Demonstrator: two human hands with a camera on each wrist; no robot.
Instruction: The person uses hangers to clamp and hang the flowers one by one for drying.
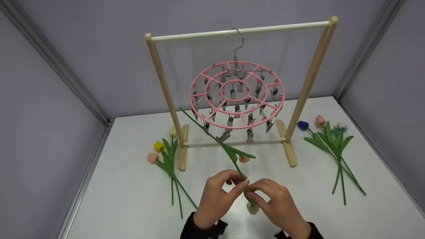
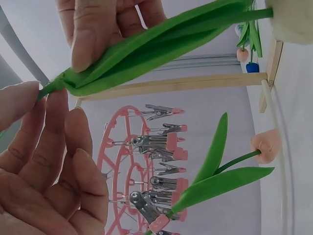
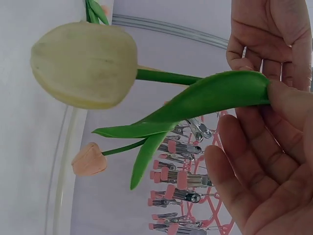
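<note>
A cream-white artificial tulip (image 1: 252,208) hangs head down between my two hands. With thumb and forefinger my left hand (image 1: 217,197) pinches its green stem, just beyond the base of the leaf (image 2: 161,51). My right hand (image 1: 277,201) pinches the same tulip at the leaf base, closer to the bloom; its thumb lies on the leaf in the right wrist view. Beyond my hands a peach tulip (image 2: 266,146) hangs bloom down from a clip (image 2: 159,223) on the pink round hanger (image 1: 237,127). Its stem slants up past the hanger's rim.
The hanger carries several metal clips and hooks onto the white bar (image 1: 282,28) of a wooden stand (image 1: 162,86). Left of the stand lie yellow (image 1: 158,146), peach (image 1: 153,158) and cream tulips. Blue (image 1: 302,125), peach and pale blue tulips lie to its right.
</note>
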